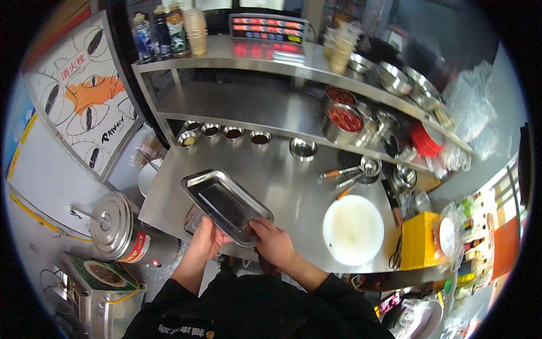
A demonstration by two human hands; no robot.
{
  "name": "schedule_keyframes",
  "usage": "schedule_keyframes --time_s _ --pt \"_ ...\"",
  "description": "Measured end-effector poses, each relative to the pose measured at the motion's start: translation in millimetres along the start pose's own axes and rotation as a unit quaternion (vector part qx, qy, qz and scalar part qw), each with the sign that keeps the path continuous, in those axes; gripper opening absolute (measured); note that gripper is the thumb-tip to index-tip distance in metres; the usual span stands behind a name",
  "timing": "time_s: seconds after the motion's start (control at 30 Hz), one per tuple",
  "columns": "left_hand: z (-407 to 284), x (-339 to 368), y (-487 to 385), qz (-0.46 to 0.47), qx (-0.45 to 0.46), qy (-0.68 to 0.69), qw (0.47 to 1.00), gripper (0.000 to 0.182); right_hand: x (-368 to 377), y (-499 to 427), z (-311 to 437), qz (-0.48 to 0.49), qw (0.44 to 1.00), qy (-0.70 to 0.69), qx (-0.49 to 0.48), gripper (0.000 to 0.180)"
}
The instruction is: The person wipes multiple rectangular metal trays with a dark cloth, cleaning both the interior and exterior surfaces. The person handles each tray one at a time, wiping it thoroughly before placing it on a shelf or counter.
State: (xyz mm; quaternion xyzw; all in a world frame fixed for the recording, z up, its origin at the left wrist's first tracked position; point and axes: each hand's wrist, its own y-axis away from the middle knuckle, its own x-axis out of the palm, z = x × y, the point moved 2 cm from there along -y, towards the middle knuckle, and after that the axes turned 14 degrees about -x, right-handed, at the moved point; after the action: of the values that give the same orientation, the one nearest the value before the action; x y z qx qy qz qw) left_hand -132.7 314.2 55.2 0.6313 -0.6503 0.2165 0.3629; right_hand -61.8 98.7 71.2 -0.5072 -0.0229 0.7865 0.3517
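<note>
A shallow rectangular stainless steel tray (pixel 226 203) is tilted above the left part of the steel worktable (pixel 279 203). My left hand (pixel 207 239) holds its lower left side. My right hand (pixel 271 241) grips its lower right corner, thumb on the rim. Partly hidden beneath the tray and beside my left hand, another metal tray (pixel 190 219) shows at the table. Small metal bowls with dark contents (pixel 233 133) stand in a row at the back left, and a wider metal bowl (pixel 303 148) is to their right. A round white cutting board (pixel 353 230) lies right of my hands.
Ladles with orange handles (pixel 334 173) rest behind the board. A knife (pixel 391 201), scissors (pixel 395 256) and a yellow box (pixel 419 241) are at the right. A steel shelf (pixel 237 99) with a pot of red chillies (pixel 345 120) spans the back. A lidded steel drum (pixel 112 224) stands left.
</note>
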Motion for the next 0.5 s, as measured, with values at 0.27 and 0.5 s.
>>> schedule_keyframes --time_s 0.27,0.5 --pt "-25.5 -106.2 -4.7 -0.222 -0.136 -0.165 0.951 0.04 98.5 -83.8 -7.0 -0.158 0.754 -0.545 0.331 0.03" --pt "-112.6 -172.4 -29.2 -0.15 -0.06 0.041 0.986 0.025 143.4 -173.4 25.2 -0.108 0.572 -0.752 0.309 0.037"
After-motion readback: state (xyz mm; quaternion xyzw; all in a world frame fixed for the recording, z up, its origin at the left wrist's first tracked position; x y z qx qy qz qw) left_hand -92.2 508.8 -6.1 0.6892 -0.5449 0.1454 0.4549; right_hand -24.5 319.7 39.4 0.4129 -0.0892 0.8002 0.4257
